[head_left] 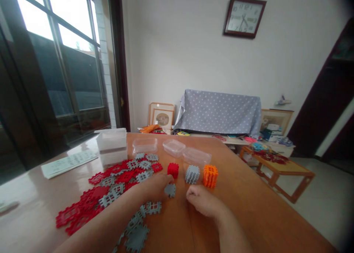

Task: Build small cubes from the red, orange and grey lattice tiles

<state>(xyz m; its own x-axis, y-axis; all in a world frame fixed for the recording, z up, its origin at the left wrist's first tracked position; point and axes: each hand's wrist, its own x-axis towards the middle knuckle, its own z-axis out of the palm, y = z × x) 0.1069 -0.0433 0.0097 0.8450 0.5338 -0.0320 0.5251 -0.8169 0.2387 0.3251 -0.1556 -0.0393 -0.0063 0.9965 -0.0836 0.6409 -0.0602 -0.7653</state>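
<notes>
My left hand (pixel 157 185) reaches over the table with its fingers closed at the edge of a grey interlocking plastic tile (pixel 170 190). Just beyond those fingers stands a small red stack of tiles (pixel 173 169). My right hand (pixel 202 199) is curled, its fingertips turned inward, so whatever they hold, if anything, is hidden. Ahead of it are a grey stack of tiles (pixel 192 174) and an orange stack of tiles (pixel 210 176). Loose red tiles (pixel 91 198) and grey tiles (pixel 137 237) spread around and beneath my left forearm.
Clear plastic containers (pixel 174 147) sit along the far side of the wooden table (pixel 243 208). White boxes (pixel 112 144) stand at the left beside a printed sheet (pixel 69 163). A low side table (pixel 279 164) with things on it is off to the right.
</notes>
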